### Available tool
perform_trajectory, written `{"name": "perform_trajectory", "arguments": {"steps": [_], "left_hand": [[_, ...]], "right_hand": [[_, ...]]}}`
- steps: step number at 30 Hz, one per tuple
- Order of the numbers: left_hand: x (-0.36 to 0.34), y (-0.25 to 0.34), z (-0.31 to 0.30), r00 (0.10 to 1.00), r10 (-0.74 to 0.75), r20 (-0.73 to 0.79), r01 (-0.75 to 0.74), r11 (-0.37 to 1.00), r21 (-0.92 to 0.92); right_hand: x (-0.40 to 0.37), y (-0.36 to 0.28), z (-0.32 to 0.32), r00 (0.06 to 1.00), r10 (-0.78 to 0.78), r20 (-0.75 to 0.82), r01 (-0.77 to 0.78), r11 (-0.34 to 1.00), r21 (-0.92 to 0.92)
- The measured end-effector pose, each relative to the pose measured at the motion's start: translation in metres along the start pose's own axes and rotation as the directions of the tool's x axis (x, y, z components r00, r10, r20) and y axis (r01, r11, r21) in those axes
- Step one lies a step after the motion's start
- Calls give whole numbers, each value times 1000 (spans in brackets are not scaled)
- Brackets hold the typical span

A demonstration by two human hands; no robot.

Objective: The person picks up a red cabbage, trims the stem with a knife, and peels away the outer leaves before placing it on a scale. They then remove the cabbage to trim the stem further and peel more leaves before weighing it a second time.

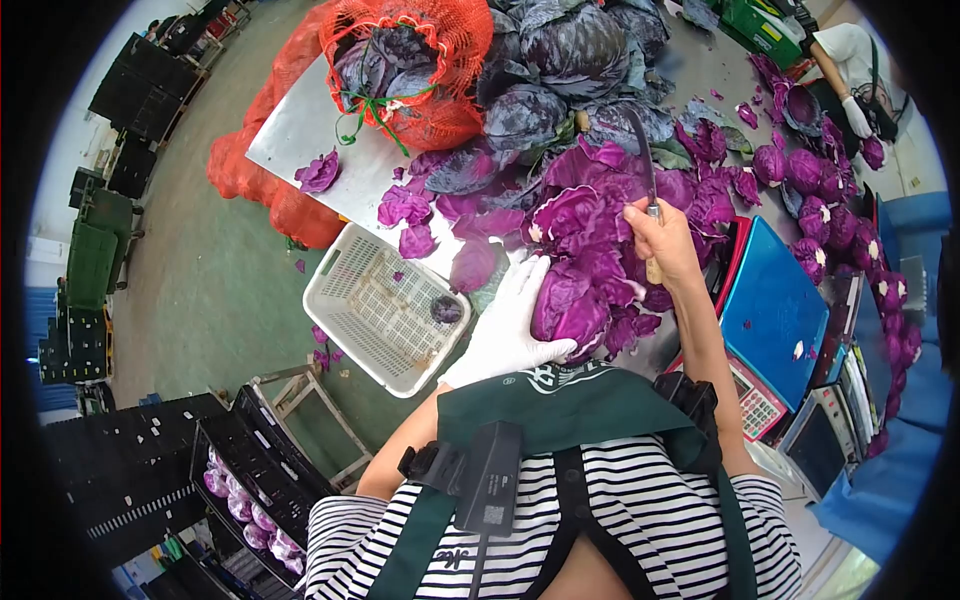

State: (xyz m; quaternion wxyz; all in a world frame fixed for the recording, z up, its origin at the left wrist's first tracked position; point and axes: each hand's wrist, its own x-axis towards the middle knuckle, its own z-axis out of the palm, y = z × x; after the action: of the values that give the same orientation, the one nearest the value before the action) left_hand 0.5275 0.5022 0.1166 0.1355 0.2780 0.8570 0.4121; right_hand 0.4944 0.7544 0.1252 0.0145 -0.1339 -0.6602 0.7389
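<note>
My left hand [513,330], in a white glove, is wrapped round the side of a red cabbage [568,306] close to my apron. In my bare right hand [662,238] is a knife [645,150], its wooden handle in my fist and its curved blade pointing away from me. Loose purple leaves [590,205] lie heaped just beyond the cabbage, between and in front of my hands. Behind them are whole cabbages [575,50] with dark outer leaves.
A red mesh sack [455,50] of cabbages stands on the metal table [290,130]. Left of me is a white plastic basket [340,310]. A blue scale [775,310] stands at right, near trimmed cabbages [840,225]. A co-worker's gloved hand [857,118] is at far right.
</note>
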Motion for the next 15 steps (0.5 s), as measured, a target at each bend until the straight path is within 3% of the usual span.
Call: {"name": "perform_trajectory", "arguments": {"steps": [1, 4, 5, 6, 8, 10, 12, 13, 14, 15], "left_hand": [[-2, 0, 0, 1000, 17, -7, -17, 999, 36], [-4, 3, -7, 1000, -1, 3, 1, 995, 95], [-4, 7, -10, 999, -38, 7, 37, 993, 115], [-1, 13, -12, 999, -36, 9, 35, 992, 118], [8, 25, -18, 973, -226, 49, 208, 947, 244], [15, 21, -20, 979, -194, 65, 173, 955, 241], [15, 9, -21, 974, -194, 118, 176, 973, 149], [11, -5, -19, 986, -128, 105, 137, 987, -86], [8, -15, -17, 986, -129, 106, 138, 987, -81], [5, -20, -18, 981, -172, 92, 191, 947, -258]], "right_hand": [[2, 6, -5, 1000, 0, 0, 0, 1000, 1], [1, 11, -23, 960, -133, -244, 96, 983, -157], [2, 16, -30, 938, -212, -276, 120, 941, -317], [3, 15, -30, 910, -294, -293, 132, 874, -468], [-5, 14, -24, 901, -347, -261, 135, 795, -591], [-9, 12, -23, 914, -321, -250, 131, 813, -567], [-7, 14, -26, 891, -331, -311, 155, 866, -475], [-5, 14, -29, 882, -330, -337, 154, 877, -455], [-5, 11, -31, 873, -348, -342, 193, 890, -414], [-6, 5, -31, 851, -373, -370, 202, 882, -425]]}}
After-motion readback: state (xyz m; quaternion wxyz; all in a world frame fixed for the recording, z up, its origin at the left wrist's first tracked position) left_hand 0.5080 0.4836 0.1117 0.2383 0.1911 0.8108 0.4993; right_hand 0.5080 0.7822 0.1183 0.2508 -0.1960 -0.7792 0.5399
